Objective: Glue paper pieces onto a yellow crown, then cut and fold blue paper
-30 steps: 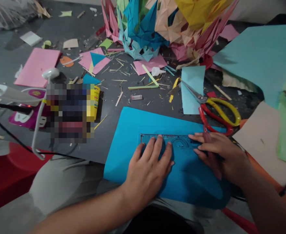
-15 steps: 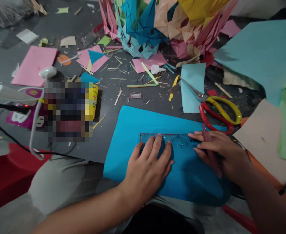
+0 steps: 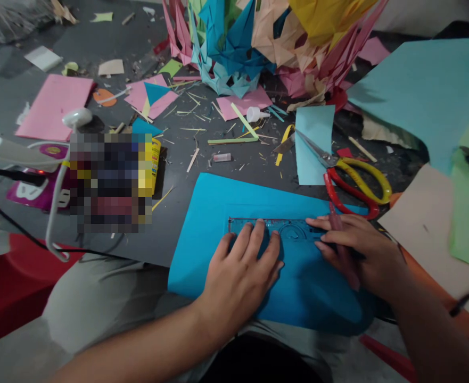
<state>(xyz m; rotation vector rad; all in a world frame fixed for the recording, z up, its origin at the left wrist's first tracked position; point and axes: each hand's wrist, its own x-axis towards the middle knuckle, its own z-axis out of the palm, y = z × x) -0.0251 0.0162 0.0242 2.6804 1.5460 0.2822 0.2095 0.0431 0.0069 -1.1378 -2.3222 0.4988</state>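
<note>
A large sheet of blue paper (image 3: pixel 206 213) lies at the table's front edge, its near part hanging over and curling. On it rests a clear plastic ruler (image 3: pixel 292 231) with a protractor shape in it. My left hand (image 3: pixel 244 266) presses on the ruler, fingers spread and flat. At the ruler's right end, the thumb and fingertips of my right hand (image 3: pixel 362 250) touch the ruler and paper. A pink pen-like tool (image 3: pixel 343 252) is tucked between that hand's fingers, its narrow end pointing away from me; its exact kind is unclear.
Scissors (image 3: pixel 330 159) with red and yellow handles lie open on a light blue strip (image 3: pixel 314 138). Behind stands a folded-paper construction (image 3: pixel 234 48). On the left are a purple power strip (image 3: pixel 30 186) with cables and a blurred-out object beside a yellow container (image 3: pixel 154 165). Paper scraps litter the table.
The view has shifted very slightly. Both hands, the ruler and the blue paper keep the same places relative to one another.
</note>
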